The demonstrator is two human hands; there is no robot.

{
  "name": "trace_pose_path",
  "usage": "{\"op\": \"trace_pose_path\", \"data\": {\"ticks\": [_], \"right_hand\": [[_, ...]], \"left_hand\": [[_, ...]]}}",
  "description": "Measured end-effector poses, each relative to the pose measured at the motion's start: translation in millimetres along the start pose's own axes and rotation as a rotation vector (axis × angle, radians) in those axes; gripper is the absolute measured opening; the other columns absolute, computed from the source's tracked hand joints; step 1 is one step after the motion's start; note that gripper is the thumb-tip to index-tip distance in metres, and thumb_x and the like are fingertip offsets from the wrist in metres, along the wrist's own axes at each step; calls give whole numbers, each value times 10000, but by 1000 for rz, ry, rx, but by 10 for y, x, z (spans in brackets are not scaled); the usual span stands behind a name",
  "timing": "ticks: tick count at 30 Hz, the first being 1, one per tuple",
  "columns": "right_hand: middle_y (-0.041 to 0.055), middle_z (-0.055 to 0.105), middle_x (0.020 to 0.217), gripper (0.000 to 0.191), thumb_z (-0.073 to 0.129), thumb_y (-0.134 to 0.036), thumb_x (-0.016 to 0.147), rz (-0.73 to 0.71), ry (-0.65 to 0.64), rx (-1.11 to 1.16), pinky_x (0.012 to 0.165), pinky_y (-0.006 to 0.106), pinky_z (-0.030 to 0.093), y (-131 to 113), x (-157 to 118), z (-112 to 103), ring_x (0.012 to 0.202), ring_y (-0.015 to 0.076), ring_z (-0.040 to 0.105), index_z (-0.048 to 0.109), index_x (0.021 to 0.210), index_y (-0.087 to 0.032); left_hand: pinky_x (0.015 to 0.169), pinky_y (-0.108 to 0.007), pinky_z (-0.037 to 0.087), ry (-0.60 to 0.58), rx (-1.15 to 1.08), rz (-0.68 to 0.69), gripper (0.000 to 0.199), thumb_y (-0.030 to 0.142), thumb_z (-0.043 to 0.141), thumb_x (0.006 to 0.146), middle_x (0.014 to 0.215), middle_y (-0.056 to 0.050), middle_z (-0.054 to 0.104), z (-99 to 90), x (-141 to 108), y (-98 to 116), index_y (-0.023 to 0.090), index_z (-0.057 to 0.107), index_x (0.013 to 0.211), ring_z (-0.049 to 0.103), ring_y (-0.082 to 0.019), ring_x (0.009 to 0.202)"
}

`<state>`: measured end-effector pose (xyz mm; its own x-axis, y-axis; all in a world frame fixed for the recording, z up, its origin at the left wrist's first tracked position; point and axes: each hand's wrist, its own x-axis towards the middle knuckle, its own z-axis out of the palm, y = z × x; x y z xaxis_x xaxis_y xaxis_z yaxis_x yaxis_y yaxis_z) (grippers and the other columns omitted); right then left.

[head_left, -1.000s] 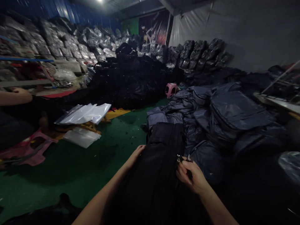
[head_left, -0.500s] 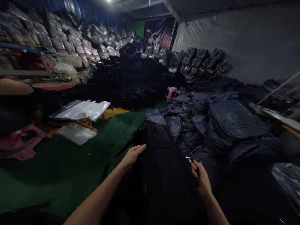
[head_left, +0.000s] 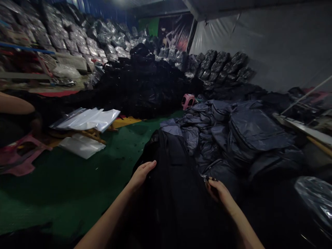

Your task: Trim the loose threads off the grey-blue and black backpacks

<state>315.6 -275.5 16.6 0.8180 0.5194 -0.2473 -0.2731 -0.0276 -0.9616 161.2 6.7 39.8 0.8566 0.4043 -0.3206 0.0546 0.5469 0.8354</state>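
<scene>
**Dim warehouse interior, green floor point(head_left: 70, 197) under a low ceiling**
Grey tarpaulin wall point(head_left: 261, 45) at right, blue corrugated wall point(head_left: 103, 7) at left, dark printed banner point(head_left: 176, 33) beyond.

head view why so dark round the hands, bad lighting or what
Head view: the black fabric bag under the left hand and right hand sinks into deep shadow, detail lost; distant plastic-wrapped bales catch more light; wide-lens distortion stretches the grey tarpaulin wall.

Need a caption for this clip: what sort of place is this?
Probably a bag warehouse or packing workshop: plastic-wrapped bundles are stacked high along the wall, zippered dark bags lie heaped on the green floor, and clear plastic sleeves lie nearby.
</scene>
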Motion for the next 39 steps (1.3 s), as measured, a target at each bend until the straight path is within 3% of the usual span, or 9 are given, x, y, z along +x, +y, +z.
{"op": "trace_pose_path", "data": {"ticks": [4, 8, 13, 18, 23, 27, 33, 36, 39], "right_hand": [[-17, 487, 478, 339, 648, -466, 697, -19, -9, -68, 360, 232, 176, -42, 39, -5, 359, 78, 338, 541, 572, -169], [-22, 463, 448, 407, 628, -524, 716, -24, -12, -84, 382, 235, 222, 5, -11, 66, 384, 93, 368, 529, 544, -169], [-32, 566, 596, 364, 706, -524, 661, 120, 22, -94, 514, 214, 377, 71, -239, 157, 546, 113, 505, 619, 723, -176], [-9, 594, 620, 349, 750, -463, 631, 192, -175, -97, 532, 229, 380, 35, -449, 192, 557, 124, 515, 610, 701, -151], [-43, 423, 407, 417, 596, -515, 766, 54, -184, 56, 406, 220, 217, 2, -525, 282, 378, 76, 333, 508, 551, -169], [-40, 337, 348, 438, 523, -477, 819, -113, -357, 160, 403, 239, 181, -40, -506, 451, 358, 77, 301, 491, 513, -165], [-47, 340, 350, 394, 496, -425, 852, -107, -450, 346, 386, 222, 161, -35, -469, 438, 329, 61, 246, 529, 562, -160], [-48, 346, 351, 396, 489, -440, 855, -51, -423, 446, 379, 213, 160, -14, -491, 352, 326, 58, 230, 542, 577, -165], [-55, 329, 353, 400, 520, -456, 833, 1, -361, 516, 382, 204, 178, -9, -525, 296, 331, 52, 213, 529, 556, -167]], "left_hand": [[542, -218, 432, 17, -4, 12, 299, 459, 727, 636, 592, 19, 626, -16, 19, -20, 170, 664, 679, 558, -116, 545], [566, -214, 463, 45, -16, 5, 283, 439, 723, 652, 641, 4, 662, -43, 40, -49, 166, 676, 713, 596, -128, 591], [608, -261, 509, 98, 3, 22, 320, 454, 681, 688, 726, -45, 694, -102, 99, -94, 156, 674, 804, 636, -173, 652], [666, -322, 520, 118, 101, 38, 414, 521, 607, 713, 760, -83, 692, -178, 205, -137, 148, 646, 890, 653, -220, 714], [732, -338, 482, 237, 342, 131, 427, 572, 602, 665, 794, -62, 653, -280, 281, -135, 169, 604, 806, 619, -247, 834], [830, -340, 411, 348, 558, 214, 404, 511, 649, 620, 943, -66, 614, -242, 134, -140, 186, 585, 850, 516, -274, 1041], [632, -302, 389, 197, 693, 52, 410, 594, 514, 724, 605, 7, 544, -16, -186, -261, 201, 550, 610, 546, -209, 679], [605, -276, 400, 135, 666, 22, 428, 618, 527, 707, 609, 17, 560, 50, -199, -298, 198, 555, 629, 551, -192, 667], [613, -274, 433, 8, 450, -109, 460, 630, 550, 692, 683, -13, 641, 84, -189, -280, 178, 620, 726, 587, -193, 685]]}}
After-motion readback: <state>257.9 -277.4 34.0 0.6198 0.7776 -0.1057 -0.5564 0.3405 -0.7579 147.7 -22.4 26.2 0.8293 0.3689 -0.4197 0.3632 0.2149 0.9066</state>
